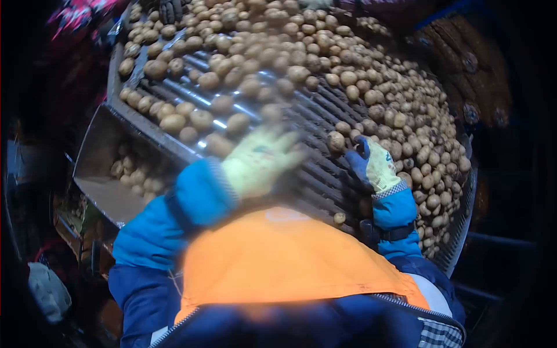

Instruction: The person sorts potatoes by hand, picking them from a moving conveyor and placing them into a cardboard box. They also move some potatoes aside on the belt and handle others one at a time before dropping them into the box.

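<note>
Many potatoes cover the far and right parts of a table of dark metal rollers. My left hand, in a pale yellow glove, is spread over the rollers, palm down, and blurred by motion; potatoes lie just beyond it. On the right, my right hand wears a yellow and blue glove, its fingers curled beside a potato at the edge of the pile. Whether those fingers grip anything cannot be made out. One small potato rests on the rollers near my body.
A metal chute at the left holds several potatoes. The table's toothed metal edge runs down the right side. A person's pink patterned clothing shows at the upper left.
</note>
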`<action>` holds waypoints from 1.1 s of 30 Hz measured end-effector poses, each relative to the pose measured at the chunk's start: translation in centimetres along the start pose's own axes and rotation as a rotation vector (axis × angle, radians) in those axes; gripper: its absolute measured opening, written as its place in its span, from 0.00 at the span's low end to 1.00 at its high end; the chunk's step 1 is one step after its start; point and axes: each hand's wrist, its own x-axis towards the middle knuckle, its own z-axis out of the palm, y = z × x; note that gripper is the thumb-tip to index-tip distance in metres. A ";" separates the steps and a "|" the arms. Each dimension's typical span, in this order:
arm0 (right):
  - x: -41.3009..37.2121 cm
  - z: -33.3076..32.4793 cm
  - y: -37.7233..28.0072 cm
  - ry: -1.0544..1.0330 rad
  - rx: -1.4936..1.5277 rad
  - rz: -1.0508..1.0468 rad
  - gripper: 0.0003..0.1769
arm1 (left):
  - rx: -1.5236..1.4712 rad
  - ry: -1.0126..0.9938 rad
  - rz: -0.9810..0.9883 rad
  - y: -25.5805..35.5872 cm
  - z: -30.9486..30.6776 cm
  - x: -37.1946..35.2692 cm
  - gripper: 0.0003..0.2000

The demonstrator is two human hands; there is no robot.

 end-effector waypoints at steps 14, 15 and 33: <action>7.6 -8.5 14.4 -0.051 -0.760 0.422 0.43 | 0.199 -0.294 -0.252 -6.7 0.0 2.6 0.18; 8.7 -8.2 13.9 -0.062 -0.780 0.401 0.44 | 0.159 -0.263 -0.338 -7.6 -0.3 2.0 0.19; 6.4 -3.2 -3.0 0.077 0.498 0.045 0.38 | -1.525 0.533 -0.987 -3.5 -3.3 -3.9 0.14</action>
